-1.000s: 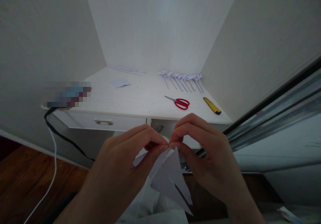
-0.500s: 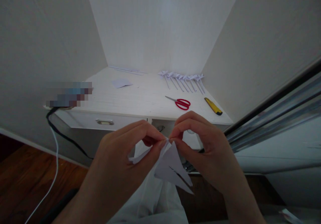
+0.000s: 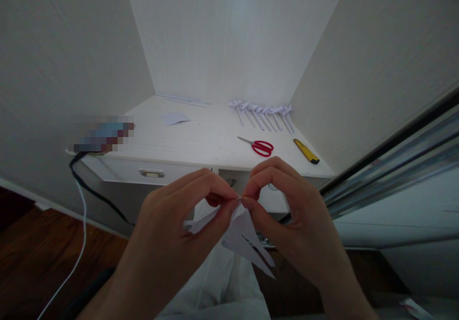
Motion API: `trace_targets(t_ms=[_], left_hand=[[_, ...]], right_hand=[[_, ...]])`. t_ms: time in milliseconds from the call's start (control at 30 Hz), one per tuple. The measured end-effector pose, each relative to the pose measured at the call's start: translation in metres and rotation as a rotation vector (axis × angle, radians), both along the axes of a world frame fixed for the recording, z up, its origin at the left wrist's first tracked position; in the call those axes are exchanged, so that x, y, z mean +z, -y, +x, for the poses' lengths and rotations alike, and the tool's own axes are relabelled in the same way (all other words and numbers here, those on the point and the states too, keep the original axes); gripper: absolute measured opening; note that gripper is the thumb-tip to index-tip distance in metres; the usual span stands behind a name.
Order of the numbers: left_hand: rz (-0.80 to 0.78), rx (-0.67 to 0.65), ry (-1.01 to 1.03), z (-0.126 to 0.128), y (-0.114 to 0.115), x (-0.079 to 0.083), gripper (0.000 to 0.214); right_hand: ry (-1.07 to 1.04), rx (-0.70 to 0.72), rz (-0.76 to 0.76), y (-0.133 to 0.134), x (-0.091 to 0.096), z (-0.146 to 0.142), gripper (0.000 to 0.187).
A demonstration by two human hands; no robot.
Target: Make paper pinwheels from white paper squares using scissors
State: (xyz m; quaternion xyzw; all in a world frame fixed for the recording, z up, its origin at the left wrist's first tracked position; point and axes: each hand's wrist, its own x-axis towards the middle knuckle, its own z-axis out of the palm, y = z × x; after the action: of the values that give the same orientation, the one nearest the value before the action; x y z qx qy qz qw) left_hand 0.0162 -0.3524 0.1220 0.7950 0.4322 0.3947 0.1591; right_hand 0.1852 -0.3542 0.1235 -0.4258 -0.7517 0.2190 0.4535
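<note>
A white piece of paper with slits cut in it hangs from my fingertips over my lap. My left hand pinches its top edge between thumb and forefinger, and part of the sheet shows behind that thumb. Right beside it, my right hand pinches the same spot, its fingertips nearly touching the left ones. What lies between the fingertips is too small to make out. Beyond the hands, red-handled scissors lie on the white desk.
Several paper pinwheels on sticks lie in a row at the back right. A yellow utility knife is near the right edge. Loose paper and thin white sticks lie at the back left. A blurred-out object with a cable sits at the left end.
Both hands stay pinched at the paper's top. Their fingertips have drawn slightly closer together, and the view has shifted a little.
</note>
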Motion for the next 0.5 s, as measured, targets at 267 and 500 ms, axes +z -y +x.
trace_targets(t_ms=[267,500], left_hand=[[0.065,0.027,0.019,0.002,0.005,0.000,0.014],[-0.163,-0.091,0.245,0.000,0.000,0.010,0.016]], right_hand=[[0.012,-0.184,0.123,0.011,-0.001,-0.010,0.018],[-0.265,0.248,-0.144,-0.004,0.001,0.012,0.009]])
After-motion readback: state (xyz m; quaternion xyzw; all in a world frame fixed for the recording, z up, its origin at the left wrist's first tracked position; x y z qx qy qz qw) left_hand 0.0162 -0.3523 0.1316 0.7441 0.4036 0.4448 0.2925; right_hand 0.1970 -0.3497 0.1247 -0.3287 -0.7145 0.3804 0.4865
